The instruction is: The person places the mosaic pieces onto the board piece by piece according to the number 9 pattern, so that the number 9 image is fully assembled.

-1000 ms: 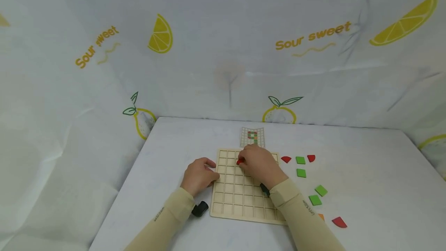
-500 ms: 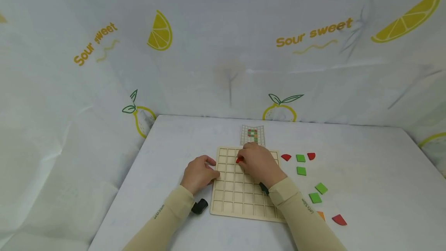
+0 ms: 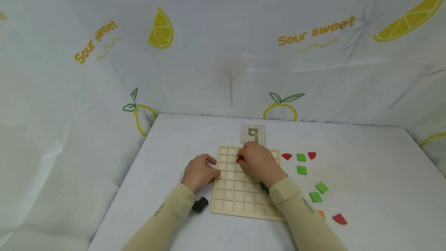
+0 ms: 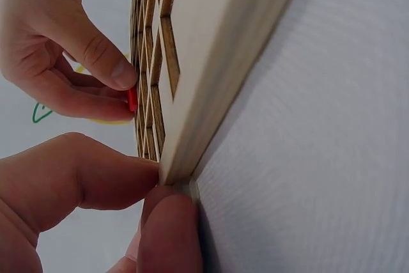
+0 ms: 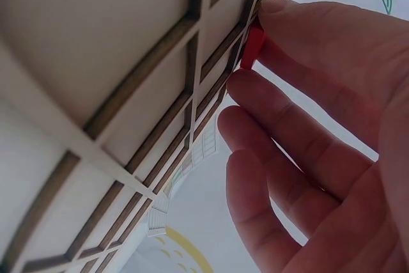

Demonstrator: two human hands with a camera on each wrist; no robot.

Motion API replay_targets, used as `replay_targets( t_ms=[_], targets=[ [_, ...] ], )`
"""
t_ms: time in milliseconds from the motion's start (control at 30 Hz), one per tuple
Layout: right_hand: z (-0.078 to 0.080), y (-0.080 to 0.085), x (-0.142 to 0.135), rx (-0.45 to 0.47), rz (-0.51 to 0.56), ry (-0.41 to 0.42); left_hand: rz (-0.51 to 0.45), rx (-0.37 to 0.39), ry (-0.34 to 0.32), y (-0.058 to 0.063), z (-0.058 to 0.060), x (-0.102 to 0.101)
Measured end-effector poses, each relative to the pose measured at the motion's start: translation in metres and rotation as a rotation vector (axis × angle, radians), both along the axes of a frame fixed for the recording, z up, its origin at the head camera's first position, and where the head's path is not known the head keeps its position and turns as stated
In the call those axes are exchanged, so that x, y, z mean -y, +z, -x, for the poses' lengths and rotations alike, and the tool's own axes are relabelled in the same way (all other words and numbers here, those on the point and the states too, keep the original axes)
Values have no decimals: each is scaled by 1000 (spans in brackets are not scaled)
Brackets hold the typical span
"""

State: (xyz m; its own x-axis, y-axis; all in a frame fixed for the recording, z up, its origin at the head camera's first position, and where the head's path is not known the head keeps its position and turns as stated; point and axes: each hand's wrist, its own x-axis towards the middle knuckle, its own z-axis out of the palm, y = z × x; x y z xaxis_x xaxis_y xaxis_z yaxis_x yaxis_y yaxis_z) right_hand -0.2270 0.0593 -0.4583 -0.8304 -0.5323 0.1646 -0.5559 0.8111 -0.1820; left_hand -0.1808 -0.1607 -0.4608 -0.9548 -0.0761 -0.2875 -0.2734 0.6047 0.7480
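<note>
My left hand [image 3: 199, 172] grips the pale wooden grid board [image 3: 230, 195], my right hand [image 3: 259, 161] pinches a small red piece [image 5: 253, 46], and flat green squares [image 3: 301, 157] and red wedges [image 3: 287, 156] lie unplaced to that hand's right.

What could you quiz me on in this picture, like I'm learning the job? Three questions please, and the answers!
1. What is the left hand touching? (a) the wooden grid board's edge (b) the patterned card (c) the orange piece
2. True or false: the right hand pinches a red piece.
3. How many green squares can you see on the table in the head view?

Key: 1: a. 2: True. 3: Four.
</note>
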Motion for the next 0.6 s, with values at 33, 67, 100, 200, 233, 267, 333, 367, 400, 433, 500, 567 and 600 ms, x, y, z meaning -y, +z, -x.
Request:
replay_targets(
  t_ms=[33,67,100,200,233,267,333,367,400,433,500,567,600],
  targets=[
    [0,0,0,0,2,-2,-1,-1,-2,0,0,0],
    [-1,0,-1,2,5,-2,0,-2,-3,0,0,-1],
    [-1,1,-1,2,7,-3,1,-3,-5,0,0,-1],
    [-1,1,-2,4,7,-7,1,-5,-8,0,0,-2],
    [-1,1,-2,5,8,-9,2,-8,-10,0,0,-2],
    [-1,1,-2,8,8,-10,2,-6,-8,0,1,-2],
    [-2,2,-3,18,7,-14,4,-4,-9,-1,1,-2],
    [-2,2,-3,23,8,-16,7,-3,-8,0,1,-2],
    [-2,3,-3,30,9,-18,10,-3,-8,0,1,-2],
    [-2,3,-3,36,10,-20,13,0,-6,-1,1,-2],
    [-3,4,-3,53,11,-23,17,2,-6,-1,1,-1],
    [-4,5,-4,67,14,-25,22,3,-7,-1,0,-1],
    [-4,5,-5,76,16,-28,25,4,-9,-2,0,0]
  ],
)
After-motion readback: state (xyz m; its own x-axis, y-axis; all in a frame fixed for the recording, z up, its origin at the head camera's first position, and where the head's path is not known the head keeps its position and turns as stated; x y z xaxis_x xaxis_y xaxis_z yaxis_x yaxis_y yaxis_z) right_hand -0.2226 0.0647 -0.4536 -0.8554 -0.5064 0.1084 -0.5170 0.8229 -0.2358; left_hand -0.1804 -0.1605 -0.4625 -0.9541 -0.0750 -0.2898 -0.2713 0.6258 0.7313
